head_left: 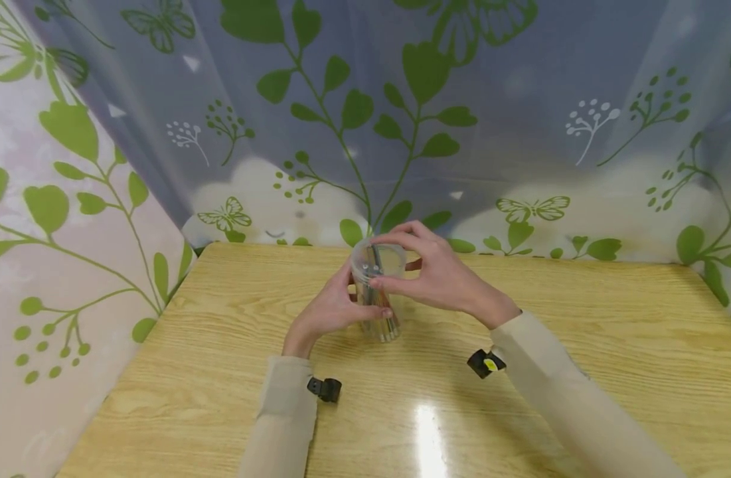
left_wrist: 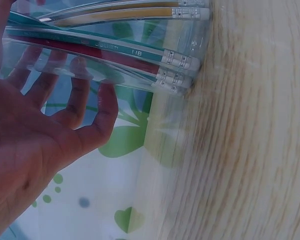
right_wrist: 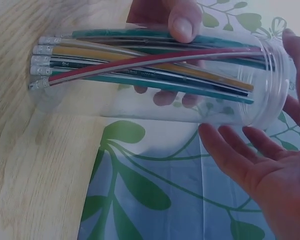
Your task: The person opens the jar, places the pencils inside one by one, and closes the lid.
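Note:
A clear plastic jar (head_left: 377, 325) stands upright on the table with several pencils (right_wrist: 155, 62) inside, their eraser ends at the bottom. The pencils are green, yellow, red and dark. My left hand (head_left: 329, 305) grips the jar's side, its thumb in front and its fingers behind, as the left wrist view of the same hand (left_wrist: 40, 130) partly shows. At the top, my right hand (head_left: 437, 265) holds the clear round lid (right_wrist: 272, 85) between thumb and fingers spread over its edge. Whether the lid sits fully down on the jar I cannot tell.
The wood-grain table (head_left: 222, 318) runs back to a patterned cloth (head_left: 508, 166) hanging just behind the jar. Another patterned cloth (head_left: 102, 232) hangs along the left side. Black wrist cameras (head_left: 326, 390) stick out from both sleeves.

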